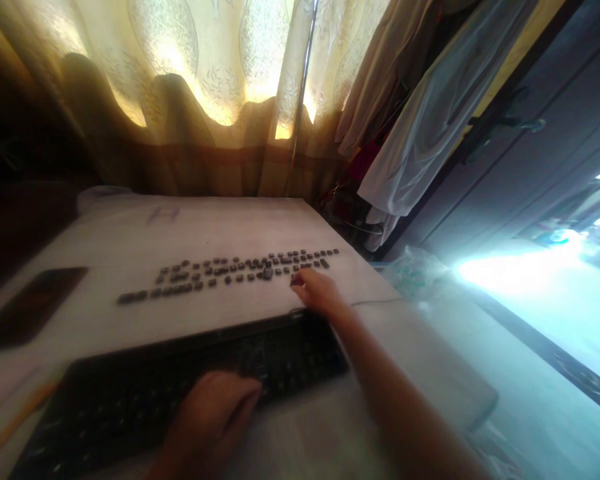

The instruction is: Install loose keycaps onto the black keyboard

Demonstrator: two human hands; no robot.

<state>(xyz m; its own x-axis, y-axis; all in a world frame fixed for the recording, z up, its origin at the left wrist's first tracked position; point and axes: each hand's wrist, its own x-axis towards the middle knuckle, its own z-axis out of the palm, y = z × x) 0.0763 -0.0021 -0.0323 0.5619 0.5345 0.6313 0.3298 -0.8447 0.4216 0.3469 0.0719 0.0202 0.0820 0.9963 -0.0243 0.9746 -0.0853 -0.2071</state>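
A black keyboard (180, 373) lies slantwise across the near part of the white table, many of its keycaps off. My left hand (213, 413) rests over its front edge, fingers curled and blurred; what they hold, if anything, is hidden. Beyond the keyboard, loose dark keycaps (223, 270) are spread in uneven rows. At the right end of the nearest row, my right hand (313, 288) pinches a small dark keycap (295, 281) between thumb and fingertips. One larger keycap (267, 273) stands out just left of that hand.
The white tabletop (240, 223) carries a dark flat rectangular object (30, 307) at left and an orange stick-like item (17, 427) at the near left corner. A thin cable (377, 301) runs to the right. Curtains (205, 100), hanging clothes (405, 147) and a door (510, 147) stand beyond.
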